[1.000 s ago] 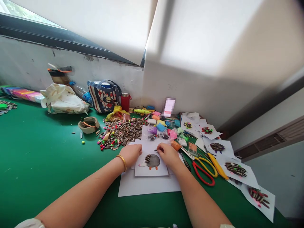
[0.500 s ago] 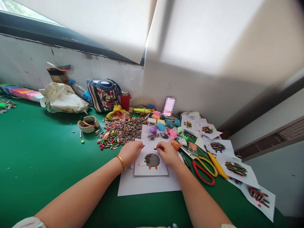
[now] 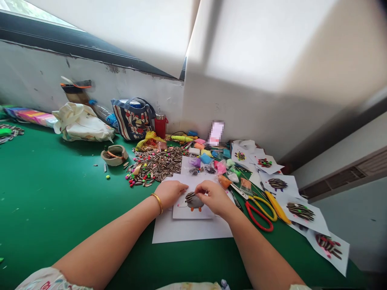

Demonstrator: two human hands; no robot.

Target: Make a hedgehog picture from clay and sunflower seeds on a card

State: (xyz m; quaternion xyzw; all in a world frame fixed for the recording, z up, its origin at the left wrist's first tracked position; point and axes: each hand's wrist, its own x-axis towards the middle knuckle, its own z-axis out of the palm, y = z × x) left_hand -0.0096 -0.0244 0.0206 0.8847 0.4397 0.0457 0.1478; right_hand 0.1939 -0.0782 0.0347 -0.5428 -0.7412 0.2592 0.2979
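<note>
A white card [image 3: 178, 213] carries a grey clay hedgehog [image 3: 198, 202] with orange feet and striped sunflower seeds stuck on its front upper back. The card lies on a larger white sheet [image 3: 193, 233]. My left hand [image 3: 169, 194], with a gold bangle at its wrist, is closed at the card's upper left edge, holding it. Over the hedgehog's back, my right hand [image 3: 213, 196] is pinched on a sunflower seed, now mostly hidden by the fingers. Beyond my hands lies a pile of sunflower seeds [image 3: 163, 163] mixed with small coloured balls.
Scissors [image 3: 260, 215] and a yellow utility knife [image 3: 277, 207] lie beside my right forearm. Bagged clay [image 3: 207, 158] is clustered behind the sheet. Several finished hedgehog cards [image 3: 302, 213] line the right edge. A round clay bowl [image 3: 115, 156], a striped bag [image 3: 133, 121] and a red bottle [image 3: 160, 127] stand farther back.
My right hand has lowered the seed from above the card onto the hedgehog's back. My left hand has shifted slightly right along the card's upper edge.
</note>
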